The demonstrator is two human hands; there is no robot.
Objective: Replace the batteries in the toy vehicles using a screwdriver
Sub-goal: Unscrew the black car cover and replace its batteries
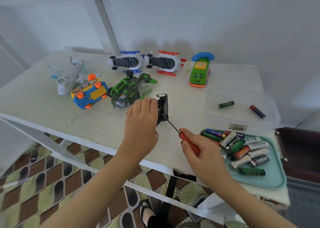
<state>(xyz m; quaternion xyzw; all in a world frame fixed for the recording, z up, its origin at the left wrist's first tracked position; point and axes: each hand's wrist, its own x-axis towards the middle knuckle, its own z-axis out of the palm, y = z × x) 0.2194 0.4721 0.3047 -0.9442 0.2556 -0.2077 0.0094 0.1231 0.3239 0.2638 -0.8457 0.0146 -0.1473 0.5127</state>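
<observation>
We find the left hand [141, 122] curled round a black-and-white plastic toy vehicle [163, 105], holding it on edge at the front middle of the table. The right hand [206, 156] is wrapped round the handle of a red-handled metal screwdriver [189, 145]. Its thin shaft slants up and left, and the tip touches the toy's dark underside.

We count six further toys behind:
- one grey-white plastic aeroplane [69, 77]
- one blue-and-yellow bus with orange wheels [89, 92]
- one dark green helicopter [128, 91]
- two round white vehicles on their sides, one blue-trimmed vehicle [127, 61] and one red-trimmed vehicle [165, 62]
- one green telephone car [200, 72]

Two loose cylindrical cells, a green battery [226, 104] and a red-and-blue battery [257, 111], lie well apart in a clear plastic tray [242, 96]. A teal plastic tray [275, 174] at the right front corner holds a heap of batteries [242, 148] that we cannot count exactly.

The white-painted table [52, 110] is cracked and chipped. The walls are white, and the floor is patterned in brown and green.
</observation>
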